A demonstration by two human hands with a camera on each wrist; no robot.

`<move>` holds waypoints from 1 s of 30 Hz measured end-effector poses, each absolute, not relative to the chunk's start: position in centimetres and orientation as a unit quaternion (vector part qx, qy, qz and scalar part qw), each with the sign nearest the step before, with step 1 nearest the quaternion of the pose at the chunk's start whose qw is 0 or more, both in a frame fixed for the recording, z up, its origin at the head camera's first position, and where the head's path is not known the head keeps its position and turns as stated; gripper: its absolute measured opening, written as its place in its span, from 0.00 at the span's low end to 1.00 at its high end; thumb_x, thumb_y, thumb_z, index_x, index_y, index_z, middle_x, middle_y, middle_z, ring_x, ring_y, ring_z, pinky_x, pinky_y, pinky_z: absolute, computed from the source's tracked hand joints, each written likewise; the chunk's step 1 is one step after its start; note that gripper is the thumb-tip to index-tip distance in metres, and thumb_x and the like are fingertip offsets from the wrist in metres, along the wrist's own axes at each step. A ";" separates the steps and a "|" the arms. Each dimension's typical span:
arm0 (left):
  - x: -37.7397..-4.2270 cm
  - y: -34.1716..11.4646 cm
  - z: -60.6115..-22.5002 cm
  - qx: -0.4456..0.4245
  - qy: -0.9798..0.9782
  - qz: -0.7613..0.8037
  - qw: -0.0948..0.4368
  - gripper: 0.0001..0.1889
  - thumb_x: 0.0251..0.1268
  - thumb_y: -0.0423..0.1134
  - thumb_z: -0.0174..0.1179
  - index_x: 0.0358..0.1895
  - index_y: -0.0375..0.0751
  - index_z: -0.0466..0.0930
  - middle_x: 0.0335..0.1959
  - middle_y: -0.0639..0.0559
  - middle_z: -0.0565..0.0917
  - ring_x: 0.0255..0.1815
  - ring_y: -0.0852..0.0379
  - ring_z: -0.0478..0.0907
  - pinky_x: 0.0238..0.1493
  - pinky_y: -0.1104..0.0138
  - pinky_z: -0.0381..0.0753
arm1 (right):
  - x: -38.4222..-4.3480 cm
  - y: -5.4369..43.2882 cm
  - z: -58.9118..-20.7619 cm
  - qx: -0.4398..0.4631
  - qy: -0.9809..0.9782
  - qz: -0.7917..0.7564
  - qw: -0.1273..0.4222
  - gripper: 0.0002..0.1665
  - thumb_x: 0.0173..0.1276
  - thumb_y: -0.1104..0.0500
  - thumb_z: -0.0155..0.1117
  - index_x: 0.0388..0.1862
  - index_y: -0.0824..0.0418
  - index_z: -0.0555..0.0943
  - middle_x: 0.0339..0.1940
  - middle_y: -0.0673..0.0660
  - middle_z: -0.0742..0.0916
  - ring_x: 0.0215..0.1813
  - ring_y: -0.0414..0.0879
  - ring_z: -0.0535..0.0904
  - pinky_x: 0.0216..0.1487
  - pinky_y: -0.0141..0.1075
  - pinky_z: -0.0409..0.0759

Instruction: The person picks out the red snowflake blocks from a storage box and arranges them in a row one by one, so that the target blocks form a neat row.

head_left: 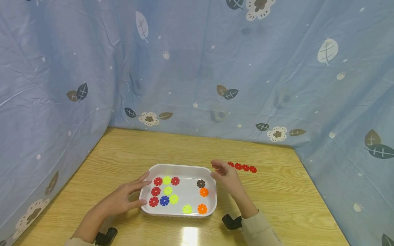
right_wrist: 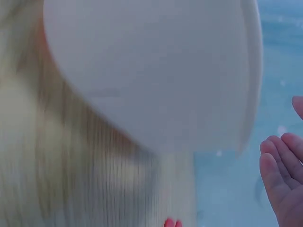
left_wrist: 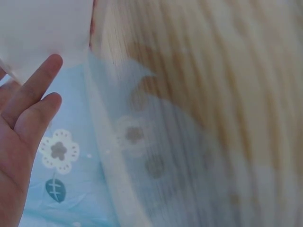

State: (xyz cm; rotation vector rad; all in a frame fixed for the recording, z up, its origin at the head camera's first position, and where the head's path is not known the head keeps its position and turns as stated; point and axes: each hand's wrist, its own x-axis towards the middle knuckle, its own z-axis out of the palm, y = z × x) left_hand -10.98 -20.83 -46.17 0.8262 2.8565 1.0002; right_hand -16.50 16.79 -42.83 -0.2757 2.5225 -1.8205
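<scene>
A white plastic tray (head_left: 181,170) stands on the wooden table with flower-shaped plastic discs lying flat in it. On its left side are red discs (head_left: 155,191), yellow discs (head_left: 168,190) and a blue disc (head_left: 164,200); at the right lie a brown disc (head_left: 201,183) and two orange discs (head_left: 204,192). My left hand (head_left: 124,196) is spread at the tray's left end, fingertips right at the rim and wall. Beside the right end is my right hand (head_left: 227,177), fingers loosely bent and holding nothing; the right wrist view shows a gap between it and the tray wall.
Behind my right hand, a row of several red discs (head_left: 245,167) lies on the wooden table (head_left: 277,191). A blue patterned curtain (head_left: 197,68) closes off the back and both sides. Black wrist devices (head_left: 231,222) show at both wrists.
</scene>
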 end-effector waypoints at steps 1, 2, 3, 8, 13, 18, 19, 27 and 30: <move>-11.0 -20.8 -46.2 0.264 0.910 0.320 0.001 0.31 0.59 0.51 0.64 0.64 0.42 0.72 0.74 0.46 0.61 0.68 0.41 0.66 0.60 0.50 0.74 | -16.3 16.4 -42.7 -0.092 0.805 -0.586 0.011 0.24 0.61 0.68 0.65 0.58 0.66 0.76 0.58 0.64 0.81 0.61 0.55 0.76 0.65 0.45 0.72; -11.0 -20.8 -46.1 0.264 0.910 0.319 0.001 0.31 0.59 0.51 0.64 0.64 0.42 0.72 0.74 0.46 0.61 0.67 0.41 0.66 0.60 0.50 0.74 | -16.0 16.1 -42.6 -0.096 0.800 -0.592 0.014 0.24 0.61 0.69 0.65 0.58 0.66 0.76 0.58 0.64 0.81 0.61 0.55 0.76 0.65 0.45 0.72; -10.9 -20.8 -46.1 0.265 0.910 0.320 0.000 0.31 0.59 0.51 0.64 0.64 0.42 0.72 0.74 0.46 0.61 0.67 0.41 0.66 0.59 0.50 0.74 | -15.8 15.7 -42.6 -0.102 0.796 -0.597 0.017 0.25 0.61 0.69 0.65 0.58 0.67 0.76 0.58 0.64 0.81 0.62 0.55 0.76 0.65 0.45 0.72; -10.9 -20.7 -46.0 0.264 0.910 0.320 0.002 0.31 0.59 0.51 0.64 0.64 0.41 0.72 0.74 0.46 0.60 0.67 0.40 0.66 0.59 0.51 0.74 | -15.2 13.6 -42.8 -0.130 0.780 -0.611 0.042 0.25 0.61 0.69 0.64 0.59 0.67 0.75 0.59 0.62 0.80 0.62 0.55 0.75 0.65 0.44 0.72; -10.9 -20.7 -46.0 0.261 0.910 0.322 0.008 0.32 0.59 0.51 0.63 0.65 0.41 0.71 0.74 0.46 0.60 0.68 0.40 0.65 0.59 0.49 0.74 | -15.3 11.2 -43.4 -0.158 0.782 -0.600 0.063 0.26 0.61 0.66 0.66 0.59 0.68 0.74 0.60 0.66 0.79 0.62 0.57 0.74 0.64 0.44 0.73; -11.0 -20.7 -45.9 0.259 0.911 0.321 0.013 0.31 0.59 0.51 0.63 0.65 0.42 0.71 0.74 0.46 0.59 0.68 0.40 0.66 0.58 0.47 0.74 | -15.0 8.8 -42.4 -0.185 0.789 -0.582 0.069 0.26 0.61 0.69 0.64 0.59 0.72 0.73 0.58 0.70 0.79 0.61 0.61 0.75 0.63 0.48 0.73; -11.0 -20.7 -45.9 0.259 0.910 0.322 0.015 0.31 0.59 0.51 0.63 0.65 0.42 0.71 0.74 0.46 0.59 0.68 0.40 0.66 0.58 0.47 0.74 | -15.1 8.4 -42.6 -0.187 0.789 -0.581 0.074 0.26 0.61 0.69 0.64 0.59 0.73 0.73 0.58 0.70 0.79 0.61 0.61 0.74 0.63 0.49 0.72; -11.0 -20.7 -45.8 0.259 0.908 0.329 0.033 0.32 0.61 0.51 0.62 0.66 0.42 0.70 0.75 0.44 0.58 0.68 0.38 0.64 0.58 0.47 0.74 | -16.2 5.9 -44.8 -0.168 0.808 -0.556 0.098 0.27 0.59 0.67 0.67 0.59 0.68 0.75 0.57 0.63 0.81 0.60 0.56 0.76 0.63 0.47 0.74; -11.0 -20.7 -45.7 0.259 0.908 0.327 0.035 0.32 0.61 0.51 0.62 0.66 0.43 0.70 0.75 0.45 0.58 0.69 0.39 0.64 0.59 0.46 0.73 | -16.2 5.5 -45.3 -0.150 0.811 -0.556 0.102 0.27 0.58 0.68 0.67 0.58 0.68 0.75 0.56 0.63 0.82 0.60 0.57 0.76 0.63 0.48 0.73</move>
